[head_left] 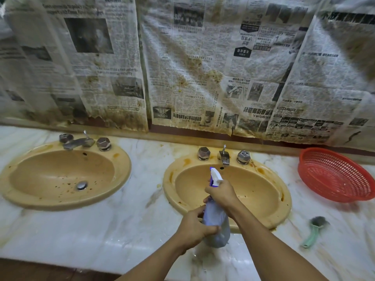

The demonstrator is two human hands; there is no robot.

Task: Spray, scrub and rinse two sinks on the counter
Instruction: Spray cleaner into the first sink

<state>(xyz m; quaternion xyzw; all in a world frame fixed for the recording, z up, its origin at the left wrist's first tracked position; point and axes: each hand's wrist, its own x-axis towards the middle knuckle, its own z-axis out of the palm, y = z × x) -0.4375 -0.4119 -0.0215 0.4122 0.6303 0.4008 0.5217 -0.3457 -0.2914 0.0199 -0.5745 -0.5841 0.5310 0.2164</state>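
Note:
Two stained yellow oval sinks are set into a marble counter: the left sink [60, 177] with brown specks around its drain, and the right sink [261, 191] with orange-brown grime on its rim. Over the right sink's near edge I hold a pale purple spray bottle [216, 222] with both hands. My left hand [192, 230] grips its body low down. My right hand [222, 192] wraps the neck at the white and purple trigger head [215, 176], whose nozzle points toward the right faucet [224, 156].
A red plastic colander [332, 175] lies tilted on the counter at the right. A scrub brush with a green handle [314, 232] rests near the right sink's front. The left faucet [81, 141] has two knobs. Stained newspaper covers the wall behind.

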